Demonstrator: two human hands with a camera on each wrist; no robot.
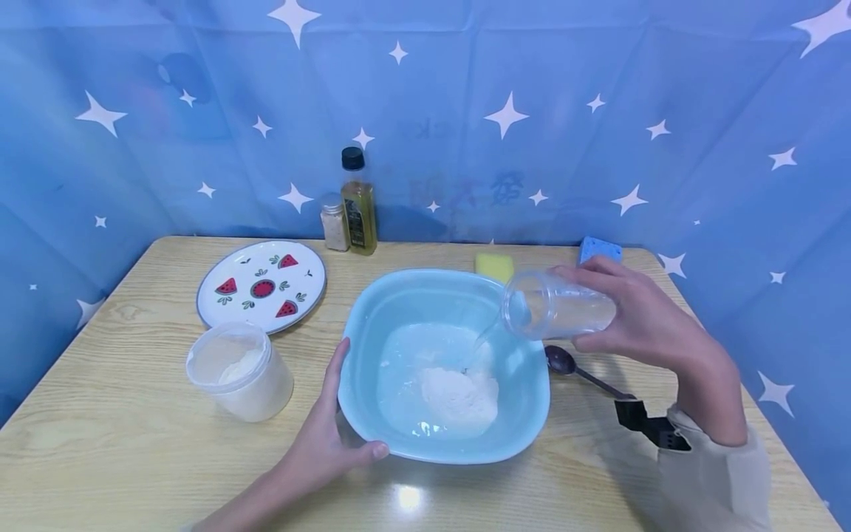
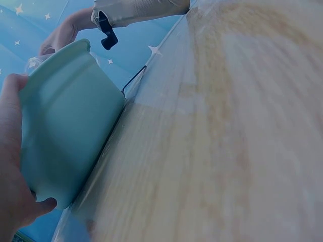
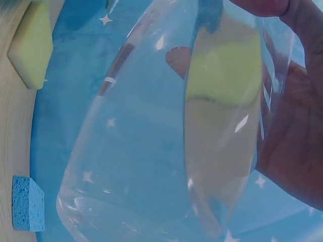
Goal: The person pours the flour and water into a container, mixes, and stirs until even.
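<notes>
A light blue basin (image 1: 442,451) stands on the table, with white powder (image 1: 460,399) and clear liquid at its bottom. My left hand (image 1: 319,443) grips its near left corner, thumb at the front rim and fingers along the left side; the left wrist view shows the basin wall (image 2: 70,121) close up. In my right hand (image 1: 638,318) a clear plastic jar (image 1: 565,307) is held tilted over the basin's right rim. A thin stream of clear liquid (image 1: 488,332) runs from its mouth into the basin. Liquid also shows through the jar's wall (image 3: 136,141).
A lidless translucent tub (image 1: 249,384) with white powder stands left of the basin, before a watermelon-patterned plate (image 1: 229,303). Behind are an oil bottle (image 1: 359,214), a small jar (image 1: 335,227), a yellow sponge (image 1: 494,266) and a blue sponge (image 1: 600,250). A dark spoon (image 1: 561,360) lies right.
</notes>
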